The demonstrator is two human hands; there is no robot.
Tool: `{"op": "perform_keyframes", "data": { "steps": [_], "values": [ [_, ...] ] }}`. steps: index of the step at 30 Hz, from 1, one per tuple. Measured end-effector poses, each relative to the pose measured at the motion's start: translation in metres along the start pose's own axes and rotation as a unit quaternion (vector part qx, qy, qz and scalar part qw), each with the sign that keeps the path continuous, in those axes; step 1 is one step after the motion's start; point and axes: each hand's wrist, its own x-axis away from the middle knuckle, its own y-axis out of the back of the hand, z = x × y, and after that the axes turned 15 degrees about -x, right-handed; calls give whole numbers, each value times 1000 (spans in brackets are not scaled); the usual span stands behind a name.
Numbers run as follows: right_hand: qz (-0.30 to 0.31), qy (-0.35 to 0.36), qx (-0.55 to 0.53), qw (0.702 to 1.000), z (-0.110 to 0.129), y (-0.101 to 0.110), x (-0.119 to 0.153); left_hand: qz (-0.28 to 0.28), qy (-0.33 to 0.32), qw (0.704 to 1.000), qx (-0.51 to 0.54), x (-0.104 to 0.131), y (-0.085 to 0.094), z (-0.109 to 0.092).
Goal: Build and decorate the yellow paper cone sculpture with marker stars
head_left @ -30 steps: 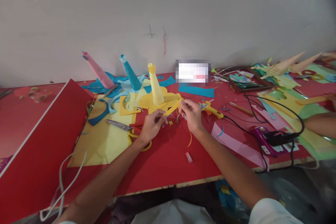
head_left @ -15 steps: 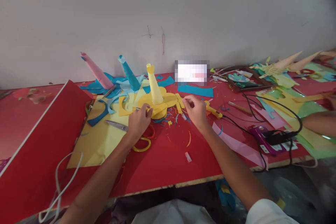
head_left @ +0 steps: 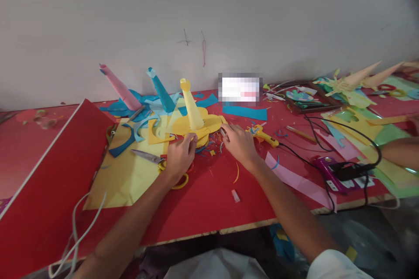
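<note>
A yellow paper cutout with rounded lobes [head_left: 180,125] lies on the red table, with a pale yellow paper cone [head_left: 194,112] standing on it. My left hand [head_left: 180,156] is closed, thumb and fingers pinched at the cutout's front edge. Under that wrist are scissors [head_left: 146,156] with red and yellow handles, partly hidden. My right hand [head_left: 240,143] has its fingers bent together at the right end of a yellow paper strip [head_left: 212,123] lying across the cutout; the fingertips are partly hidden. A yellow glue gun [head_left: 269,137] lies just right of this hand.
A blue cone [head_left: 161,91] and a pink cone [head_left: 120,88] stand on blue paper at the left. Paper scraps lie around. A purple power strip [head_left: 329,172] with black cords sits right. A red board [head_left: 62,174] leans at left. Another person's arm [head_left: 399,148] reaches in from the right.
My right hand has moved slightly left and down onto the strip's end. My left hand has shifted right and down along the cutout's front edge. The cone leans slightly more left.
</note>
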Motion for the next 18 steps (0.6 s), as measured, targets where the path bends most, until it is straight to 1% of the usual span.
{"op": "perform_keyframes", "data": {
  "steps": [2,4,7,10,13,15,18],
  "values": [
    [-49,4,-11,999,1,1,1,18,-7,999,47,0,1,-3],
    [-87,27,-17,996,4,1,4,53,-17,991,118,-1,3,-8],
    [-111,116,-19,987,13,-4,11,106,-36,970,216,-3,4,-13],
    [-111,229,-16,967,27,-14,19,117,-20,957,266,-5,3,-12],
    [-87,305,-5,948,39,-23,27,113,15,946,303,-8,0,-7],
    [-69,331,-4,941,45,-28,31,118,29,936,331,-9,-4,-5],
    [-52,342,-6,938,47,-30,33,118,53,924,360,-10,-9,-2]
  ]
}}
